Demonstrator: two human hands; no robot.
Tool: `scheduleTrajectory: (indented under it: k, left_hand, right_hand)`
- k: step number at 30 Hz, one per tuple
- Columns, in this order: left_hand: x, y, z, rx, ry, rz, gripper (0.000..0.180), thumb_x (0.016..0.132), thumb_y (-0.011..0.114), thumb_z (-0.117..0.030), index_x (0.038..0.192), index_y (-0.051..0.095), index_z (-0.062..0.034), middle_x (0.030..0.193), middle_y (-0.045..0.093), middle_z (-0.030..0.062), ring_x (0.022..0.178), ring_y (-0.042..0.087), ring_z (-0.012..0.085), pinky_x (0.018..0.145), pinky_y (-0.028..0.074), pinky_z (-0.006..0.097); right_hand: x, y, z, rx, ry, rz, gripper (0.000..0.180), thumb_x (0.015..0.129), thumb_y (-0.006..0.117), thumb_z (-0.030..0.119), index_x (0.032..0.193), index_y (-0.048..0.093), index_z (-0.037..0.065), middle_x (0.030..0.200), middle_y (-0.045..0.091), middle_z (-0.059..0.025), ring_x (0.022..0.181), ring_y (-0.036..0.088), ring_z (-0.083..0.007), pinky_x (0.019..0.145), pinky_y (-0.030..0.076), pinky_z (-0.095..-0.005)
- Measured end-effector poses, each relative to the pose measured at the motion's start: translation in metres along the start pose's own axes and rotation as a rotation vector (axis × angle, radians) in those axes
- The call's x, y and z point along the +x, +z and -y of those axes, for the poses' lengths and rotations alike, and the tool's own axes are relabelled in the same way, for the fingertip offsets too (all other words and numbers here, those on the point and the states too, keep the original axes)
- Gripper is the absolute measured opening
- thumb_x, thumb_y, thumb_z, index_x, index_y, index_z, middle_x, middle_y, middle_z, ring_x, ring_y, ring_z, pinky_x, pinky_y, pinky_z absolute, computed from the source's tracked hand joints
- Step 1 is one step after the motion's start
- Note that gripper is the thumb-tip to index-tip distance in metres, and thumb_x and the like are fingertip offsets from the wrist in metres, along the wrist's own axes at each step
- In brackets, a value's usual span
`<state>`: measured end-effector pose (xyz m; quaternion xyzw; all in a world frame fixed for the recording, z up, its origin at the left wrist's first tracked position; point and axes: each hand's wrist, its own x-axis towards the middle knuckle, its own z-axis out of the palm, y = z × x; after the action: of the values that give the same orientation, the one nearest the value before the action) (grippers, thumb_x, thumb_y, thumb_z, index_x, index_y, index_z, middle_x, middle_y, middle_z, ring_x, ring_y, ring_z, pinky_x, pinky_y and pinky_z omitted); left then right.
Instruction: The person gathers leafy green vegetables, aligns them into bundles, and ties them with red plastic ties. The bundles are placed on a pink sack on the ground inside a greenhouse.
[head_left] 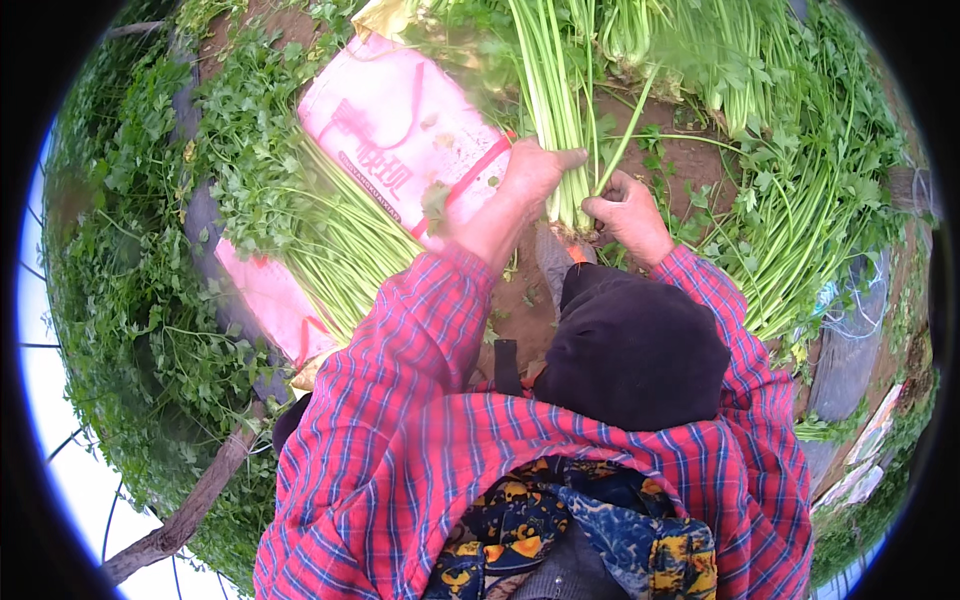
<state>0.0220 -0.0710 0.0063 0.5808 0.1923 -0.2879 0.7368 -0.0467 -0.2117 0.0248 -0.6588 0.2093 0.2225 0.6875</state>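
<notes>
A bunch of celery (552,95) stands upright in front of me, its pale root end low and its stalks running up and away. My left hand (538,172) is wrapped round the stalks a little above the root end. My right hand (629,212) pinches a single loose celery stalk (632,130) near its base, and this stalk leans out to the right of the bunch. The bunch's leafy tops run out of view at the upper edge.
Left of my arm, cut celery (345,240) lies on a pink-and-white printed sack (400,110). More celery (780,240) is heaped at right and far right on brown soil (690,180). A wooden pole (190,510) slants at lower left, beside dense leafy plants (130,280). Blue string (850,310) lies at right.
</notes>
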Motion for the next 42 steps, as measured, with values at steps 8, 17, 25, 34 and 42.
scheduleTrajectory:
  k: [8, 17, 25, 34, 42]
  left_hand:
    - [0.005, 0.015, -0.006, 0.036, -0.003, -0.019, 0.024, 0.073, 0.068, 0.002, 0.095, 0.060, 0.0082, 0.084, 0.065, 0.0164, 0.067, 0.064, 0.0219, 0.059, 0.053, 0.032]
    - [0.005, 0.024, -0.017, -0.126, -0.017, -0.034, 0.030, 0.078, 0.064, 0.001, 0.104, 0.055, 0.0098, 0.091, 0.063, 0.0161, 0.074, 0.064, 0.0267, 0.067, 0.056, 0.038]
    - [0.013, -0.025, -0.022, -0.237, -0.073, 0.232, 0.024, 0.080, 0.063, -0.003, 0.104, 0.056, 0.0003, 0.087, 0.063, 0.0101, 0.074, 0.064, 0.0229, 0.069, 0.055, 0.037]
    - [-0.012, -0.029, -0.022, -0.194, -0.068, 0.270, 0.029, 0.080, 0.063, -0.002, 0.108, 0.055, 0.0009, 0.091, 0.064, 0.0106, 0.077, 0.064, 0.0220, 0.069, 0.055, 0.036]
    - [-0.024, -0.053, -0.030, -0.046, -0.031, 0.114, 0.035, 0.077, 0.065, -0.003, 0.111, 0.058, 0.0010, 0.095, 0.065, 0.0100, 0.078, 0.063, 0.0182, 0.071, 0.052, 0.032]
  right_hand:
    - [-0.011, -0.007, -0.010, 0.164, -0.043, -0.195, 0.015, 0.076, 0.063, 0.005, 0.088, 0.053, 0.002, 0.075, 0.058, -0.0053, 0.058, 0.055, -0.0122, 0.051, 0.049, -0.0257]
    - [-0.061, -0.074, -0.020, 0.484, -0.377, -0.346, 0.011, 0.078, 0.061, 0.003, 0.079, 0.050, 0.007, 0.078, 0.055, -0.0050, 0.067, 0.058, -0.0155, 0.053, 0.055, -0.0311]
    - [-0.293, -0.242, -0.184, -0.481, 0.511, -1.113, 0.037, 0.080, 0.063, 0.020, 0.109, 0.046, 0.003, 0.095, 0.056, -0.0158, 0.079, 0.056, -0.0213, 0.067, 0.048, -0.0306]
    - [0.004, -0.068, -0.010, 0.000, -0.070, -0.040, 0.037, 0.091, 0.052, 0.030, 0.112, 0.056, 0.000, 0.082, 0.062, -0.0057, 0.068, 0.059, -0.0137, 0.057, 0.049, -0.0266]
    - [0.091, 0.023, 0.031, 0.017, -0.065, 0.029, 0.017, 0.086, 0.061, 0.017, 0.076, 0.054, 0.006, 0.069, 0.057, -0.0015, 0.053, 0.055, -0.0100, 0.047, 0.049, -0.0248]
